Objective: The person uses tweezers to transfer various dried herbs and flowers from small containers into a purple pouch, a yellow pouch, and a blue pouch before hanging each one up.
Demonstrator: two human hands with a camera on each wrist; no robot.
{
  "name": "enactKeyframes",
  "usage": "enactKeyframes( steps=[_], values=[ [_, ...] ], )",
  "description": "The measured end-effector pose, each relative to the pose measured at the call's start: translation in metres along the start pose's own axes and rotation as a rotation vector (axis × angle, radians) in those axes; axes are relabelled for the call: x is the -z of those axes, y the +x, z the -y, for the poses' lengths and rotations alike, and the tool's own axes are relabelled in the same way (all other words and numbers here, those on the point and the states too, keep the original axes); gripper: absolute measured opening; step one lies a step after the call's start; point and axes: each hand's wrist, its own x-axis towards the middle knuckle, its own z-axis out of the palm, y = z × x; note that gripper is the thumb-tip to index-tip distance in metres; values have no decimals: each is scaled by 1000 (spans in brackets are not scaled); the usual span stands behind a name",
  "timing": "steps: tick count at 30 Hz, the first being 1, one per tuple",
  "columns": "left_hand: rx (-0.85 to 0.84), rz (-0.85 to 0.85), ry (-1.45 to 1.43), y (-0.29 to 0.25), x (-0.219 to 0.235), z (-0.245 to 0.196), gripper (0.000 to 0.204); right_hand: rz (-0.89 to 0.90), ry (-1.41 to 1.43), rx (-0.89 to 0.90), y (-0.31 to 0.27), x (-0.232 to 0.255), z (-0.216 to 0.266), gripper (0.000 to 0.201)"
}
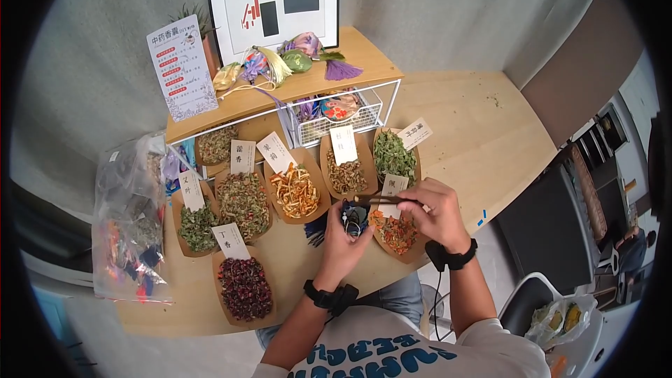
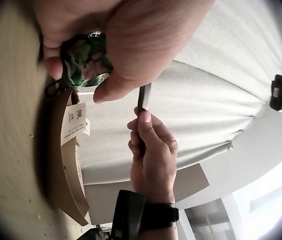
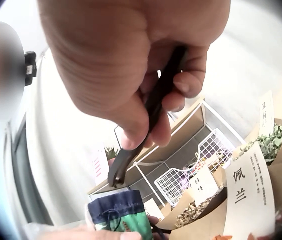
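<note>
My left hand (image 1: pixel 341 246) grips a small drawstring pouch (image 1: pixel 355 218), held mouth up above the table's front part. In the right wrist view the pouch (image 3: pixel 131 215) shows a dark blue top band and a green body. My right hand (image 1: pixel 437 213) pinches slim dark tongs (image 1: pixel 385 200) between thumb and fingers. Their tips (image 3: pixel 116 181) hang right over the pouch's mouth. Below the right hand lies a paper tray of orange-red dried flowers (image 1: pixel 397 236), with a label card (image 3: pixel 248 192) standing in it. A dark blue tassel (image 1: pixel 316 231) shows beside the left hand.
Several more labelled trays surround the hands, among them dried rosebuds (image 1: pixel 245 290), orange peel strips (image 1: pixel 294 192) and green leaves (image 1: pixel 396 154). Behind them stands a wooden shelf (image 1: pixel 280 101) with finished sachets and a white wire basket (image 1: pixel 339 122). A clear plastic bag (image 1: pixel 129 224) lies left.
</note>
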Motion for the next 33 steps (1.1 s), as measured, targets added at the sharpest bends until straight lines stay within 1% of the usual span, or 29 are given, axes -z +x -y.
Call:
enactKeyframes(
  steps=[1,2,3,5,6,8,9,11,12,14,17,20,24,27,29,33],
  values=[
    [23,-6,-82,0,-1,-1,69,23,38,51,-3,3,2,19],
    [46,-11,-164,-1,-2,-2,69,54,19,54,-5,6,3,19],
    [48,-8,-165,-1,-3,-1,69,54,19,51,-5,5,2,19],
    [16,-16,-124,0,-3,0,68,-44,29,-31,-3,1,1,19],
    [12,-16,-123,0,-2,0,68,-47,28,-28,0,-1,-1,19],
    [-24,7,-12,0,0,0,66,-51,-274,-139,5,-7,-5,16],
    [-28,7,-10,0,1,-3,66,-55,-273,-137,8,-11,-7,16],
    [-33,14,6,-1,2,-11,61,-9,-376,-62,12,-19,-12,15],
    [-35,13,7,0,2,-10,61,-10,-376,-61,14,-23,-13,15],
    [-67,23,34,0,2,-7,61,55,-427,-25,17,-32,-15,11],
    [-87,16,71,0,2,-4,61,47,-465,-10,19,-46,-23,10],
    [-47,16,41,-1,1,-4,61,54,-476,2,20,-57,-29,11],
    [-47,10,25,-1,2,-4,60,52,-475,8,21,-59,-33,11],
    [-80,0,6,1,2,-6,60,32,-452,8,21,-59,-35,12],
    [-79,4,30,0,4,-8,56,17,-445,-37,19,-57,-35,8],
    [-71,-9,50,1,2,4,53,-39,-404,-32,17,-55,-40,9]
  ],
)
